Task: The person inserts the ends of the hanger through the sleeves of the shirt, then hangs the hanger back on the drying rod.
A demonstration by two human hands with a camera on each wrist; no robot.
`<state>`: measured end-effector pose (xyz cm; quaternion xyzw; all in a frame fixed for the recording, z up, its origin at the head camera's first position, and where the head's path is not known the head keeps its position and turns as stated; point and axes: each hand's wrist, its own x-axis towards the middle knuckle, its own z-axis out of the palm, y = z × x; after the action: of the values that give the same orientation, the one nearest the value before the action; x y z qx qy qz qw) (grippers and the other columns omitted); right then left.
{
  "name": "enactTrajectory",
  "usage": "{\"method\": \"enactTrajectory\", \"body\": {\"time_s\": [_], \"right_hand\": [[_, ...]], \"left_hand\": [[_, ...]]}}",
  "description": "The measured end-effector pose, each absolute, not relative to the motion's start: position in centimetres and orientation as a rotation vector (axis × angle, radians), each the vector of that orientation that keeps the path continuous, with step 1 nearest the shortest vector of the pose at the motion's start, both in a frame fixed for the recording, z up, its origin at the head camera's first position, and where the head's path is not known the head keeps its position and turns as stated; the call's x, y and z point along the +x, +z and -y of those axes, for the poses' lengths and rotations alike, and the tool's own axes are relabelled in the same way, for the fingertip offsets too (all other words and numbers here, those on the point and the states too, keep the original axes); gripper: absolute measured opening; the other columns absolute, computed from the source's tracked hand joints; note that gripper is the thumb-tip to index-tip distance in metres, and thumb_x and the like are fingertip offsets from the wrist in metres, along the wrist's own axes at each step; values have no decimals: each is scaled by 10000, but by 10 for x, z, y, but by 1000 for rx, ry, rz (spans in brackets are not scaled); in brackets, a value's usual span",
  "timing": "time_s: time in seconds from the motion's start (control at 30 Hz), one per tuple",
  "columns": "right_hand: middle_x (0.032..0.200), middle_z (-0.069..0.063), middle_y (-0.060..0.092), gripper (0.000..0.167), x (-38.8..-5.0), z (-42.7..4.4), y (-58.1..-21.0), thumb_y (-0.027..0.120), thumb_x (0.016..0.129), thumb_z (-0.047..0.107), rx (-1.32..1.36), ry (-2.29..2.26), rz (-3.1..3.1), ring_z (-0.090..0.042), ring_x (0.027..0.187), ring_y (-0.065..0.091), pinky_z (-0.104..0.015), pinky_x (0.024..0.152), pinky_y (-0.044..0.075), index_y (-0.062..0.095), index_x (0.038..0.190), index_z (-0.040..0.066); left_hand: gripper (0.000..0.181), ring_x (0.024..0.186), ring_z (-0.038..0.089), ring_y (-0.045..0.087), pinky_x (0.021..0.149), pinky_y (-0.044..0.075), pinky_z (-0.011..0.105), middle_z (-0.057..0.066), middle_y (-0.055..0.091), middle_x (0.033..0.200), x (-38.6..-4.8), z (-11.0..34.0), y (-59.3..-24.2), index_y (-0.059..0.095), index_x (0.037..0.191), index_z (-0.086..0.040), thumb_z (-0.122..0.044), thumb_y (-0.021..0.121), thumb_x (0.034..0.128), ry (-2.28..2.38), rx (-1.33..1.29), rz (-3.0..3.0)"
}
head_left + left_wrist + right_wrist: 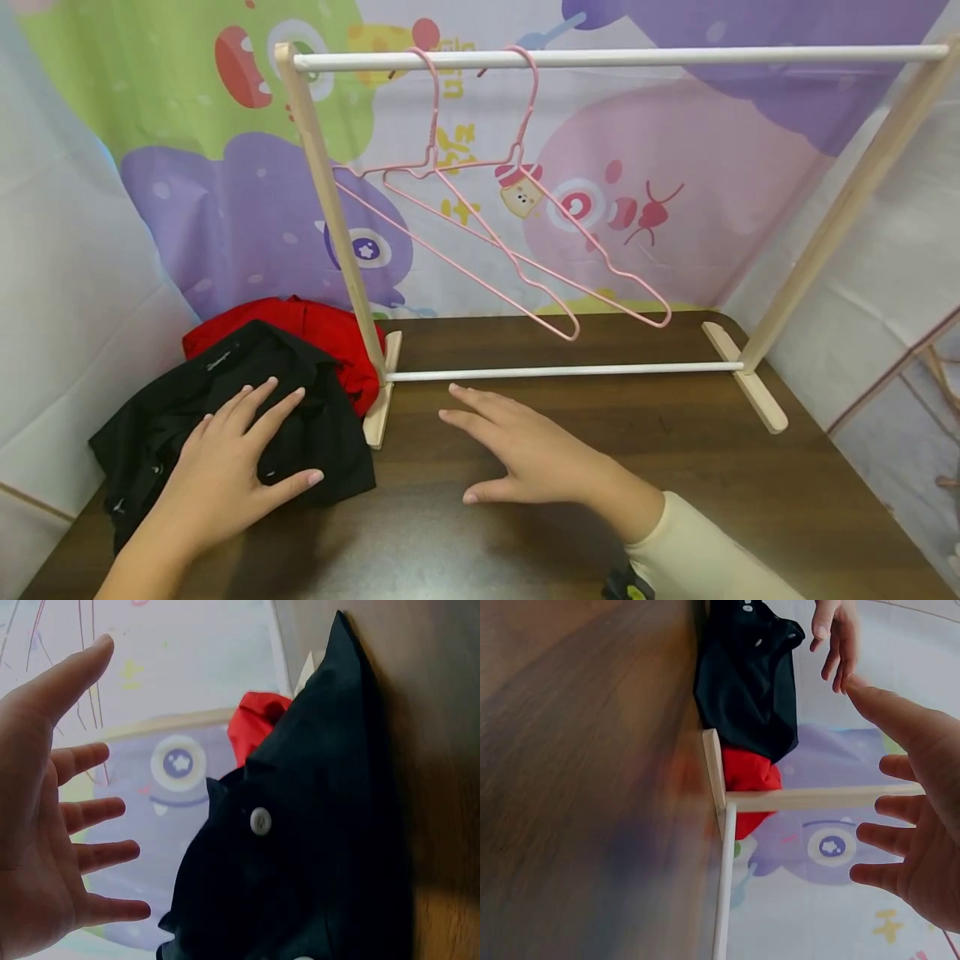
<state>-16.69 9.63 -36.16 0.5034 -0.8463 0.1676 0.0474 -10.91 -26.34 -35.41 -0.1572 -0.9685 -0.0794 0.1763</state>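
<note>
My left hand (227, 475) hovers over a black garment with white buttons (315, 450), fingers spread and holding nothing. In the left wrist view a gap shows between that hand (37, 825) and the black cloth (300, 847). A red garment (300, 321) lies partly under and behind the black one, against the rack's left foot. My right hand (536, 454) is in the air above the table, in front of the rack's lower bar, with its fingers extended and nothing in them. Two pink hangers (498, 242) (577, 225) hang on the rack's top bar (675, 57).
The rack has wooden side posts (330, 208) and feet (750, 383) and a white lower bar (562, 372). It stands on a dark brown wooden table (600, 550). A cartoon-printed cloth (465, 275) hangs behind it, with white fabric walls (67, 250) at the sides.
</note>
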Motion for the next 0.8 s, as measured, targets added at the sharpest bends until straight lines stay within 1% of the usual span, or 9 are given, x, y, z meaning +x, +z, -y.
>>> {"method": "enactTrajectory", "body": {"time_s": [0.3, 0.43, 0.67, 0.8], "right_hand": [[1551, -78, 338, 762, -175, -71, -361, 695, 865, 499, 1597, 525, 2508, -209, 1391, 357, -383, 1119, 312, 424, 1467, 118], [1541, -90, 354, 756, -178, -58, -363, 699, 865, 490, 1626, 501, 2501, -215, 1382, 372, -366, 1122, 307, 433, 1461, 108], [1527, -96, 374, 754, -180, -32, -369, 707, 865, 476, 1686, 460, 2449, -206, 1364, 393, -314, 1124, 294, 435, 1456, 94], [1528, -92, 374, 737, -180, -14, -369, 725, 856, 455, 1719, 475, 2424, -202, 1352, 404, -284, 1117, 296, 451, 1445, 106]], "left_hand": [[950, 1238, 500, 401, 838, 316, 782, 233, 425, 1422, -105, 280, -356, 417, 1484, -210, -580, 795, 696, -221, -371, 2698], [966, 1212, 533, 403, 826, 311, 783, 254, 420, 1423, -103, 291, -360, 412, 1489, -197, -585, 794, 691, -217, -323, 2689], [972, 1170, 573, 418, 834, 316, 782, 295, 431, 1404, -99, 309, -364, 472, 1443, -133, -559, 830, 646, -249, -265, 2651], [1040, 1135, 593, 423, 813, 325, 785, 329, 424, 1382, -95, 321, -364, 456, 1449, -117, -589, 838, 605, -213, -214, 2655]]}}
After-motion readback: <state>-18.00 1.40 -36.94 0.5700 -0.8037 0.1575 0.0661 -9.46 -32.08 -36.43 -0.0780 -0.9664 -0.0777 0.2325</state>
